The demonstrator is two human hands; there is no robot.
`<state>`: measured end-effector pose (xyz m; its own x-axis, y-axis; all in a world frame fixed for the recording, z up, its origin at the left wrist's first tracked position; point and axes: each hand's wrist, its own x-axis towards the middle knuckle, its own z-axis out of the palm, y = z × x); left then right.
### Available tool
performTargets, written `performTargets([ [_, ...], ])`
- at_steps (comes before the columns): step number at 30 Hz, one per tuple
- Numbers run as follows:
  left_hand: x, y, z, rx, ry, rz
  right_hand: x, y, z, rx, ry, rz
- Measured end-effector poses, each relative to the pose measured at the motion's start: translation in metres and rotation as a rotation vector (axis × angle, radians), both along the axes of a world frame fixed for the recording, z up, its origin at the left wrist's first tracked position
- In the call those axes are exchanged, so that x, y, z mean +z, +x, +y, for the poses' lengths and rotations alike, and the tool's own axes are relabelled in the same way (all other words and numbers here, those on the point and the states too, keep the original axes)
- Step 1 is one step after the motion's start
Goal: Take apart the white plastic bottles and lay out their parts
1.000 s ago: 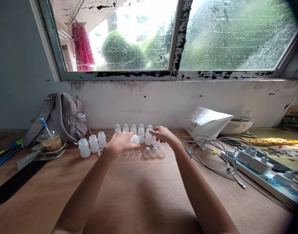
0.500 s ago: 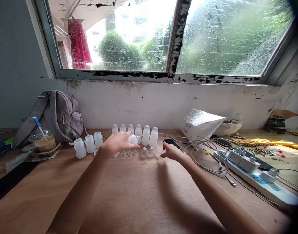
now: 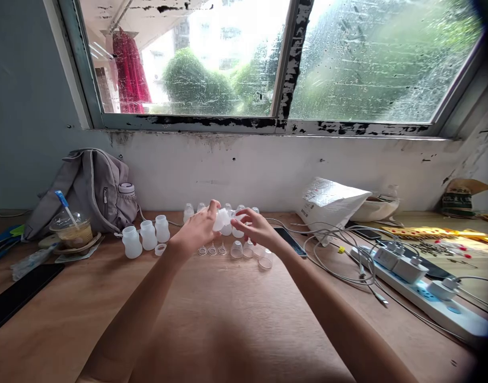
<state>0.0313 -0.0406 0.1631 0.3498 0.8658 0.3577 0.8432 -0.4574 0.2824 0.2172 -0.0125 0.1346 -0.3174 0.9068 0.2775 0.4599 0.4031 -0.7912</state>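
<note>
My left hand [image 3: 200, 227] is wrapped round a small translucent white baby bottle [image 3: 221, 219], which is tilted with its top toward the right. Close to that top is my right hand [image 3: 255, 229], thumb and fingers apart; whether its fingertips touch the bottle cannot be made out. Behind both hands stands a row of capped baby bottles [image 3: 188, 211], partly hidden. On the table below are clear bottle caps [image 3: 236, 249], one clear cap [image 3: 265, 259] lying nearer me, and nipples in rings [image 3: 212, 249].
Left of my hands stand three open bottles [image 3: 132, 242] and a white ring [image 3: 160, 249]. Farther left are a drink cup [image 3: 72, 230] and a grey backpack [image 3: 93, 186]. A phone [image 3: 291, 242], cables [image 3: 335, 255] and a power strip [image 3: 423, 292] lie on the right.
My right hand has left the clear cap at the right and moved left and up to the bottle. That cap now lies slightly nearer me. My left hand still holds the bottle.
</note>
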Motion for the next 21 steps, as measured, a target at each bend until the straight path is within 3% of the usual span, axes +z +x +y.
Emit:
performTargets([
  [4,-0.001,0.003,0.004,-0.004,0.080,-0.045,0.010,-0.032,-0.003,0.057,-0.028,0.262],
  [8,-0.006,0.008,0.009,-0.005,0.185,-0.054,0.006,-0.042,0.002,-0.035,0.076,0.308],
  [14,-0.006,0.022,0.003,0.117,0.113,-0.083,0.005,-0.037,0.004,-0.268,0.338,0.306],
  [17,-0.003,0.022,-0.001,0.140,0.052,-0.031,0.006,-0.035,0.004,-0.262,0.358,0.338],
  [21,0.001,0.014,-0.001,0.025,-0.065,-0.101,0.004,-0.036,0.005,-0.187,0.318,0.346],
])
